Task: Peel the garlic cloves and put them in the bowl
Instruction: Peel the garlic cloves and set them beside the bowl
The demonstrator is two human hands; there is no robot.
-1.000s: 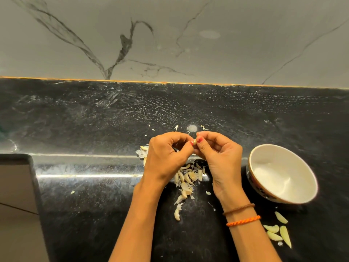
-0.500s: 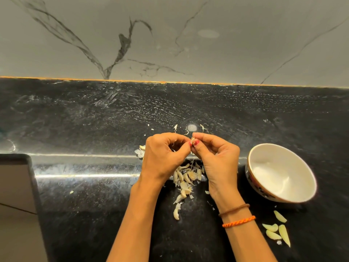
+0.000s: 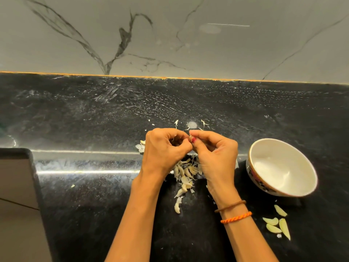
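We see two bare hands raised together over a black, white-speckled stone countertop [image 3: 94, 114]. The left hand [image 3: 164, 150] and the right hand [image 3: 217, 154] meet at their fingertips, both curled and pinching one small pale garlic clove [image 3: 191, 138] between them; most of it is hidden by the fingers, so we cannot tell how much skin is on it. The right thumb shows a red-painted nail. On the right wrist we count two bands: one thin brown cord bracelet [image 3: 230, 206] and one braided orange thread bracelet [image 3: 236, 217] just behind it.

Beneath the hands lies one loose heap of unpeeled cloves and papery white skins [image 3: 184, 173], trailing toward us to a single clove [image 3: 177, 207]; the pieces overlap too much for us to count. A few scraps of skin [image 3: 204, 122] lie beyond the hands.

To the right stands one round white ceramic bowl with a patterned outer wall [image 3: 253, 174], tilted slightly, with no cloves showing inside. Near the bowl, on its near side, we count four peeled yellowish cloves [image 3: 272, 221] lying on the counter, three close together and one a little apart toward the bowl.

Behind the counter rises one grey marble-veined wall panel [image 3: 170, 35].
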